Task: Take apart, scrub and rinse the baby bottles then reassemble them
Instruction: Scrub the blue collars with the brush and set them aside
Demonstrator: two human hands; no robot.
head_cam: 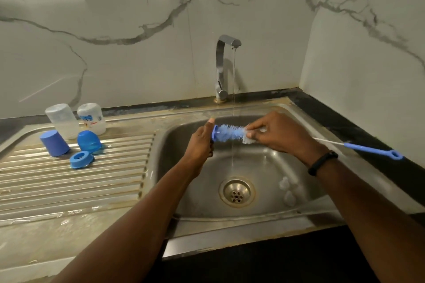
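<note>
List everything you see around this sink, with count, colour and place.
bottle bodies: two, clear, upside down at back of drainboard
cap: one, blue, inverted on drainboard
dome cover: one, blue, on drainboard
collar ring: one, blue, front of drainboard
bottle brush: one, blue and white, under running water
tap: one, chrome, behind basin
teats: clear, in basin, count unclear
wristband: one, black
left hand: grips blue ring
right hand: pinches brush

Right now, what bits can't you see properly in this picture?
All in the head view:
- What the left hand grips: only a blue rim shows; fingers hide the rest.
- Bottle brush tip: hidden by the right hand.
- Label on the upturned bottle: too small to read.
- Pale pieces in the sink: blurred, can't tell what.
- Wall fixture at the top edge: cut off.
</note>
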